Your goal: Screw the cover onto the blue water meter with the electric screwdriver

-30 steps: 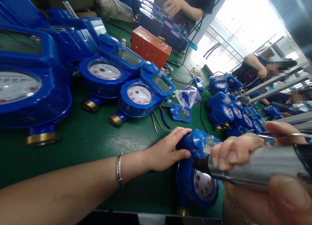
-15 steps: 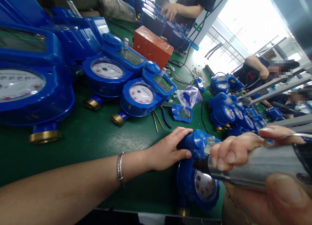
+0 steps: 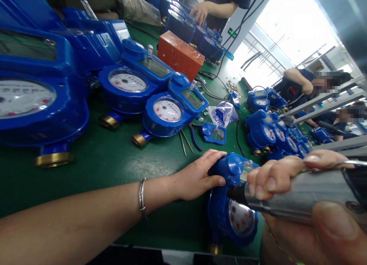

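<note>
Green bench mat (image 3: 109,161): row of large blue brass-fitted water meters (image 3: 126,85) along left side, slightly shifted in view versus half second ago.
Orange metal box (image 3: 178,54) behind row.
Small blue water meter with white dial (image 3: 229,207) at near edge, unmoved.
Silver electric screwdriver (image 3: 298,194): tip on meter top, same spot.
Right hand (image 3: 286,177) wrapped around driver barrel.
Left hand (image 3: 197,177), bracelet on wrist, clasps meter's round cap, still.

Orange box (image 3: 179,54) at the back; pliers (image 3: 194,137) beside loose blue cover (image 3: 213,134)
</note>
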Demonstrator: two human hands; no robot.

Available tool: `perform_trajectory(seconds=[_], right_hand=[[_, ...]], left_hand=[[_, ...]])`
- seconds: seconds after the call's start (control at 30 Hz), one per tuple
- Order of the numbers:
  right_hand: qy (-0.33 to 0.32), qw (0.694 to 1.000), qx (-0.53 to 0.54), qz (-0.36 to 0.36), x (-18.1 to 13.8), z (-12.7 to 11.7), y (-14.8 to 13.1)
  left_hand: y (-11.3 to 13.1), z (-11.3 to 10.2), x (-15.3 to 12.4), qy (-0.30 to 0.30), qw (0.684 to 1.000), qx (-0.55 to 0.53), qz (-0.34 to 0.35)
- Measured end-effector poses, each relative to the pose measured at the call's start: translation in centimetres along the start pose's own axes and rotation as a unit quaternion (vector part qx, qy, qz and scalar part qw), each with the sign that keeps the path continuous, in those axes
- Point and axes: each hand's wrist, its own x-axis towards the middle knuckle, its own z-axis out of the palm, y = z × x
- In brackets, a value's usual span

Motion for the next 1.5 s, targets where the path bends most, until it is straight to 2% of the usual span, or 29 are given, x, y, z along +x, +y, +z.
perform_trajectory(seconds=[0.17, 0.37, 0.53, 0.67, 0.83, 1.17, 1.3, 1.37, 1.5], right_hand=[[0.024, 0.999, 0.029, -0.018, -0.1, 0.1, 0.3], [-0.022, 0.998, 0.061, 0.006, 0.0, -0.7, 0.5], [-0.071, 0.995, 0.036, 0.058, 0.4, -1.3, -0.2], [-0.07, 0.996, 0.049, 0.035, 0.2, -1.3, 0.0], [-0.035, 0.998, 0.051, 0.003, -0.2, -1.0, 0.7], [-0.053, 0.997, 0.054, 0.004, 0.0, -1.4, 0.4], [-0.013, 0.997, 0.069, -0.033, -0.3, -2.0, 1.2], [-0.004, 0.996, 0.067, -0.051, -0.3, -2.4, 0.8], [0.035, 0.998, 0.035, -0.038, -0.1, -3.1, -1.5]], left_hand=[[-0.1, -0.1, 0.1, -0.001, 1.0, 0.006, 0.01], [-0.1, 0.0, 0.0, 0.003, 1.0, 0.003, 0.003], [0.0, -0.1, 0.0, -0.001, 1.0, 0.001, -0.005], [0.0, -0.1, 0.1, -0.004, 1.0, 0.003, -0.006], [0.1, -0.1, 0.1, 0.0, 1.0, 0.002, -0.005], [-0.1, -0.1, 0.1, 0.002, 1.0, 0.024, 0.011], [-0.2, 0.0, 0.1, -0.002, 0.999, 0.028, 0.015], [-0.2, 0.0, 0.2, -0.004, 1.0, 0.027, 0.01], [0.1, -0.4, 0.4, -0.016, 0.999, 0.024, -0.015]])
